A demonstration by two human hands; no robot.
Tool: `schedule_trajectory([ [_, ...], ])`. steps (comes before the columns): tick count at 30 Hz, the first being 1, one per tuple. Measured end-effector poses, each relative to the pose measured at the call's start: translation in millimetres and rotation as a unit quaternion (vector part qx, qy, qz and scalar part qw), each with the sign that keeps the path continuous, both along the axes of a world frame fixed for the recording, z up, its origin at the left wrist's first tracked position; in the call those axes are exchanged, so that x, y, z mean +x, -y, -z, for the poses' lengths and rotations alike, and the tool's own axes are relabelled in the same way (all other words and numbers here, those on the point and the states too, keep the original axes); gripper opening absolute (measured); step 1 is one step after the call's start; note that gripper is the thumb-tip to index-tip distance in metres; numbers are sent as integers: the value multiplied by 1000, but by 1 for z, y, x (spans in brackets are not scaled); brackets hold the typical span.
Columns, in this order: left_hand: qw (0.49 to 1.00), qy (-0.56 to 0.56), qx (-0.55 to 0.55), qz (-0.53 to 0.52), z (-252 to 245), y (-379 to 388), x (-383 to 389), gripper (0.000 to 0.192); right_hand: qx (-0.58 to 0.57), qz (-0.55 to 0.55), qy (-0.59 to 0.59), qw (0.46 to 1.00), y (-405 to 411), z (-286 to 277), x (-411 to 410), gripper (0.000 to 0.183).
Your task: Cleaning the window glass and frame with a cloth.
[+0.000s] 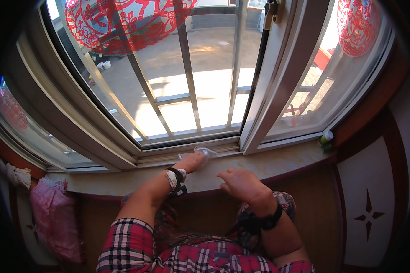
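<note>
My left hand (pixel 190 162) is at the bottom track of a window frame (pixel 157 158), its fingers closed around a crumpled, clear-and-white piece that looks like thin plastic (pixel 206 152). Part of that piece is hidden under the fingers. Over the marbled windowsill (pixel 273 158), my right hand (pixel 243 184) hovers with nothing in it, fingers apart and bent. A black band with a white cloth or tissue (pixel 172 178) tucked at it circles my left wrist. Another black band (pixel 272 218) is on the right wrist.
Metal bars (pixel 186 61) stand outside the window. Red paper-cut decorations (pixel 130 27) stick to the glass. A small white-and-green bottle (pixel 326 137) stands at the sill's right end. Pink cloth (pixel 53 215) hangs at the left. A cabinet panel (pixel 367 191) rises at the right.
</note>
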State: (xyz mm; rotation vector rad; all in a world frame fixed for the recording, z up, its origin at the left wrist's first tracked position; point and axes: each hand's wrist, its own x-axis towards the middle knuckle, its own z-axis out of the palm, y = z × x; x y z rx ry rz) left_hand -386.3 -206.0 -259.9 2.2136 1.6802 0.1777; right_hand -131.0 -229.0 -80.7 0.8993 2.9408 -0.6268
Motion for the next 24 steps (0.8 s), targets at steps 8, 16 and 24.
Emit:
schedule_trajectory([
  [8,980,-105,-24,-169,-1,58,-83,23,8,-3,-15,1000,0,5,-9,24],
  [16,910,-156,-60,-380,20,108,-176,29,5,-1,-23,1000,-3,7,-10,19],
  [24,890,-127,45,-436,44,97,-166,32,3,4,-22,1000,-4,7,-6,19],
])
